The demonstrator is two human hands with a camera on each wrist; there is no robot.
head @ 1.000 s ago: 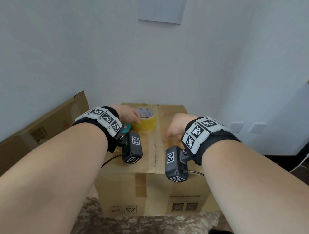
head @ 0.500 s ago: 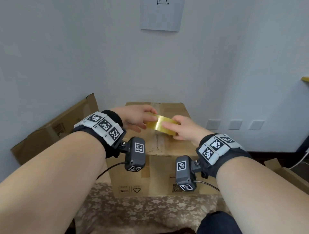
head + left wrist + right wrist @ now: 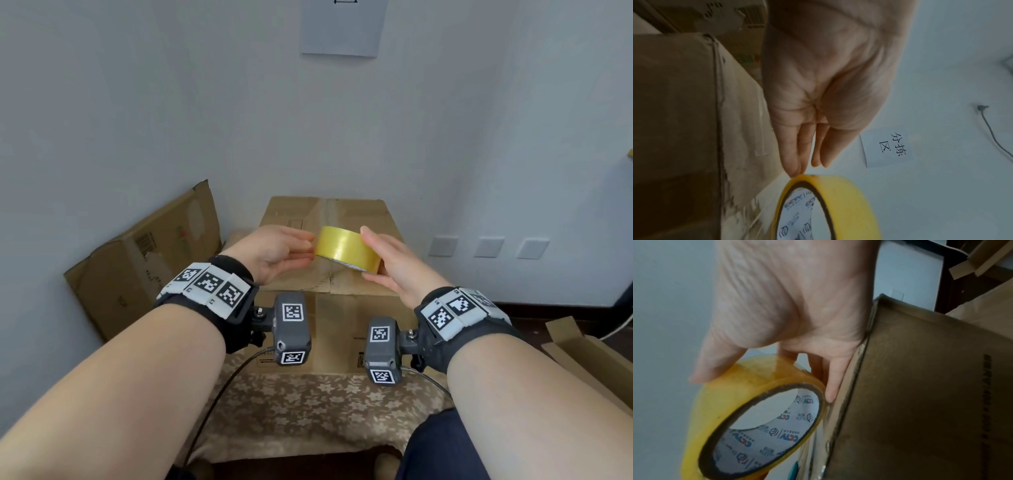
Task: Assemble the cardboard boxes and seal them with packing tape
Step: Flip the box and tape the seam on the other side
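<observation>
A yellow packing tape roll is held in the air above the closed cardboard box. My right hand grips its right side, thumb on the outer face and fingers behind it. My left hand reaches in from the left with straight fingers, and their tips touch the roll's rim. The box top lies just under both hands, its centre seam showing clear old tape. One box edge sits beside my right little finger.
A flattened cardboard box leans on the wall at the left. More cardboard pieces lie on the floor at the right. The box stands on a floral-patterned cloth. A paper sign hangs on the wall behind.
The tape roll has come up off the box top. My right hand, which rested on the box, now grips it, and both hands have risen with it.
</observation>
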